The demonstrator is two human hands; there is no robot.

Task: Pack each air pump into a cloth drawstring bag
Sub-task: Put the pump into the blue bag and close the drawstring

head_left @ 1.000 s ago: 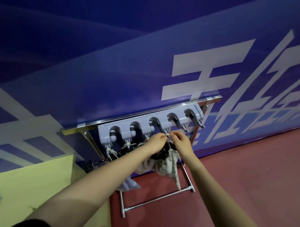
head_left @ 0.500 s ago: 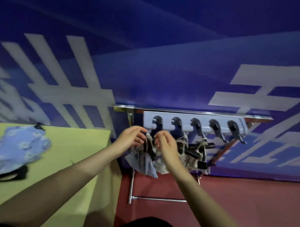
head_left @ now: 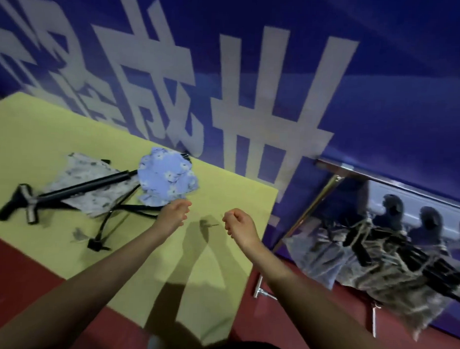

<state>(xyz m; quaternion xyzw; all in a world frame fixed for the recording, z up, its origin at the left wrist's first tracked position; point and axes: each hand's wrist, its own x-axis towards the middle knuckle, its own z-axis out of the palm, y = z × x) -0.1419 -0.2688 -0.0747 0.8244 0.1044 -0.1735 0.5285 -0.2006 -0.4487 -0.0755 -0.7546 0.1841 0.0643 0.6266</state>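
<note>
A black air pump [head_left: 80, 187] lies on the yellow table [head_left: 42, 131], its T-handle to the left and its thin hose [head_left: 112, 222] looping toward me. It rests across a grey patterned cloth bag [head_left: 85, 174]. A blue floral drawstring bag [head_left: 166, 180] lies crumpled at the pump's far end. My left hand [head_left: 174, 215] hovers just below the blue bag with fingers curled and nothing in it. My right hand [head_left: 239, 224] is a bare fist over the table's right part.
To the right, a chrome rack [head_left: 324, 193] against the blue wall carries a grey hook rail [head_left: 418, 215]. Several bagged pumps [head_left: 382, 260] hang from it by cords. Red floor [head_left: 283, 330] lies between table and rack.
My view swung left from the rack to the table. Both hands let go of the hanging bags' cords and moved over the table, holding nothing.
</note>
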